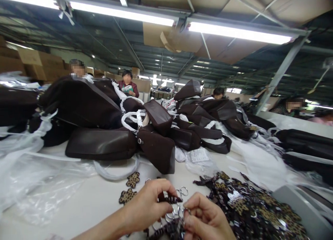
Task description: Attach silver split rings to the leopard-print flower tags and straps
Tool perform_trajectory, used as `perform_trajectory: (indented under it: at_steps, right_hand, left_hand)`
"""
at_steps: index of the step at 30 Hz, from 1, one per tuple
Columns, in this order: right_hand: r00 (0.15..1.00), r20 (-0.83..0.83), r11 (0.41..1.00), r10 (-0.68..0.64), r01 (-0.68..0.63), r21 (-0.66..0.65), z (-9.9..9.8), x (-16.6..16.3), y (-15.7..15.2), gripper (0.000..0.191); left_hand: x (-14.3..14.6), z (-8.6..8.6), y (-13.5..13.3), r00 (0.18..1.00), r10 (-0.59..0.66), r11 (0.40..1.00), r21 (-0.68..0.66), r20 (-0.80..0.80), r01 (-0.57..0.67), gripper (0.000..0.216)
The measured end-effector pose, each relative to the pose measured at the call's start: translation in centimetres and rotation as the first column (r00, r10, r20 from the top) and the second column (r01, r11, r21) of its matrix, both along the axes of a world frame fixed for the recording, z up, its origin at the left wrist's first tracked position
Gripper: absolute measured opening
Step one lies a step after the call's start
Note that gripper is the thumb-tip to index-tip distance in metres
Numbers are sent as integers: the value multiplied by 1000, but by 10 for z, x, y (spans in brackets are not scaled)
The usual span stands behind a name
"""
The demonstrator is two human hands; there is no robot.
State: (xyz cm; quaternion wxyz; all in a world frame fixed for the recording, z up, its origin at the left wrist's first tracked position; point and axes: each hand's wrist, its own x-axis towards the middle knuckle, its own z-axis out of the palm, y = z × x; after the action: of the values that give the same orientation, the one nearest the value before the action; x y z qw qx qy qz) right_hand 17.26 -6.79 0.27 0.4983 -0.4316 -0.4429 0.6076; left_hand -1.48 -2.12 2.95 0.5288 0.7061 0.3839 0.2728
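Note:
My left hand (144, 205) is closed, thumb and fingers pinching a short dark coiled strap (173, 199) with metal rings hanging by it. Opposite it, my right hand (208, 217) pinches a silver metal ring (186, 210) between thumb and fingertips. Further loose rings (184, 191) lie just beyond my fingers. Below the hands are more dark straps (170, 230), partly covered by the fingers. Two leopard-print flower-shaped pieces, one of them a flower charm (127, 196), lie left of my left hand. A heap of dark and leopard-print charms (239, 203) spreads beside my right hand.
Dark brown bags (101, 143) with white-wrapped handles are piled across the table (91, 195). Clear plastic wrapping (52, 191) lies at the left, and a grey bin (301, 202) stands at the right. Several people, one in a dark red top (134, 89), are beyond the bags.

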Motion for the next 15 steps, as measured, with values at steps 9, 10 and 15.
perform_trajectory:
  at_steps: [9,10,15]
  right_hand:
    - [998,23,998,65,-65,0,-3,5,5,46]
    - [997,37,997,74,-74,0,-3,5,5,45]
    - [989,62,989,-134,130,65,0,1,4,39]
  left_hand:
    - [-1,6,-1,997,-81,994,79,13,79,23]
    - [-1,6,-1,995,-101,994,51,19,100,23]
    - [2,8,-5,981,-193,980,-38,19,194,19]
